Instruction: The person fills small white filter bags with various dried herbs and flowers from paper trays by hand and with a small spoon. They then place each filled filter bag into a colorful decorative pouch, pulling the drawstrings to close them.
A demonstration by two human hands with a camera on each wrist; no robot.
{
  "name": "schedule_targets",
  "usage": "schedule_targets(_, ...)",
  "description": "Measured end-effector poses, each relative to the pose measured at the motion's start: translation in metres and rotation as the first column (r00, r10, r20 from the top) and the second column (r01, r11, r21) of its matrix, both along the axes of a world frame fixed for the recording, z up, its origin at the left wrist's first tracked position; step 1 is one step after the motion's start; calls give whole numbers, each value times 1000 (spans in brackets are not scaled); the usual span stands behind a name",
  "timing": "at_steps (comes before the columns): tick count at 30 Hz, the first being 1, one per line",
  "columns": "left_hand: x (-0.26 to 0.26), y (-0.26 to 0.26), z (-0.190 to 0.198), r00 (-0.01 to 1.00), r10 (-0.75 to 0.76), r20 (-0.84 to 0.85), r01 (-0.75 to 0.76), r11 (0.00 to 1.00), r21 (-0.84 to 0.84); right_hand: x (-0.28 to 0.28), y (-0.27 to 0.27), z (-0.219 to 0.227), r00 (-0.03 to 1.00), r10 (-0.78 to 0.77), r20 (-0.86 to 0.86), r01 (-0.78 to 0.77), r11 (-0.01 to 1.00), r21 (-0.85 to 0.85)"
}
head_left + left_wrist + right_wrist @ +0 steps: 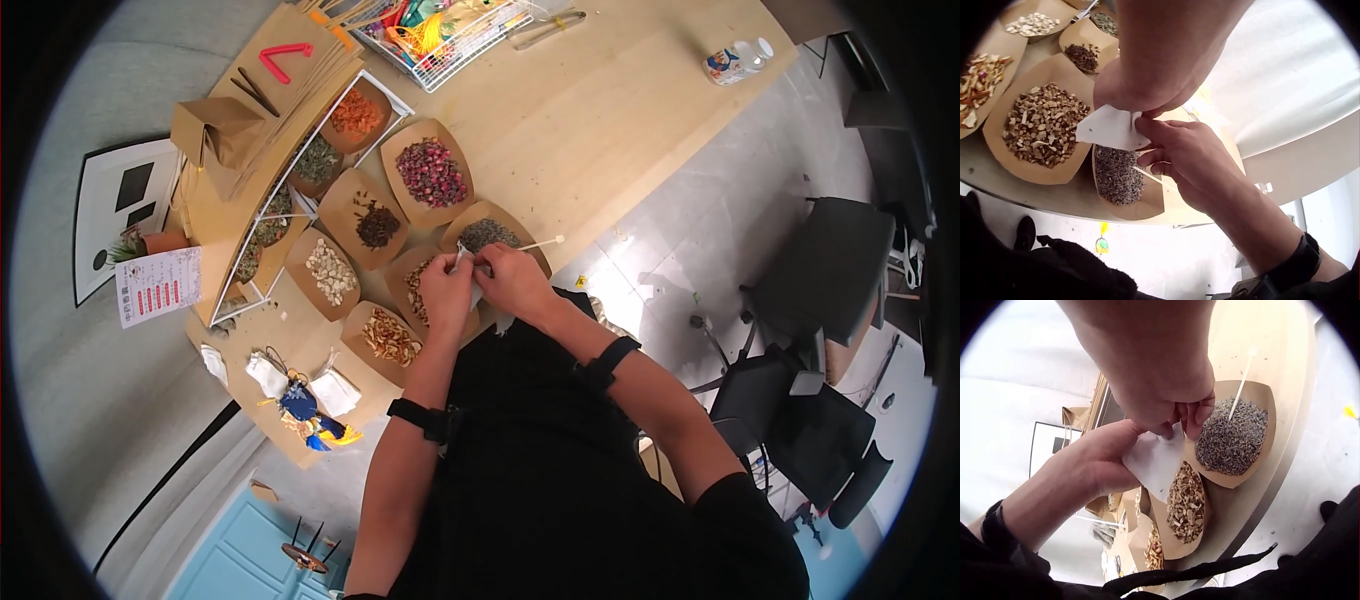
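Observation:
Close together over the paper trays, both hands hold a small white pouch at its upper edge. My left hand grips one side of it, with the thumb hidden in the left wrist view. Thumb and fingers of my right hand pinch the other side. The pouch hangs close over a tray of chopped tan root pieces. Beside it, a tray of grey-purple dried buds has a thin pale stick standing in it.
More trays hold dark red buds, brown cloves, white pieces and orange-white slices. A white wire rack stands behind them. White pouches lie at the table's left end. A bottle lies at the far right.

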State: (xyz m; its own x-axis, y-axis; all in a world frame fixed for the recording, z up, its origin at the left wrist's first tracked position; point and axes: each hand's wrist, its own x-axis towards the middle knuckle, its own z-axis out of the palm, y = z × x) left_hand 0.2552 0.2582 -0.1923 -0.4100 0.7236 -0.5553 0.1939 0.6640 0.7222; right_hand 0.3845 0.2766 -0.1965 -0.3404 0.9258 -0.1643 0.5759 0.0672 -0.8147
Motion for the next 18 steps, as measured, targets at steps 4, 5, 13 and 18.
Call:
schedule_targets(4,-1,-1,8,1000,-15,8,15,1000,13,5,1,-1,994,-80,-77,58,965,-255)
schedule_targets(5,-1,-1,11,1000,-29,10,29,1000,-2,5,1,-2,994,-79,-80,56,965,-255)
schedule_targets(13,-4,-7,4,988,-129,82,128,992,11,11,3,-12,932,-276,-237,80,791,-606)
schedule_targets(18,-6,-9,2,970,-242,25,241,970,29,13,4,-14,950,-224,-217,65,823,-564)
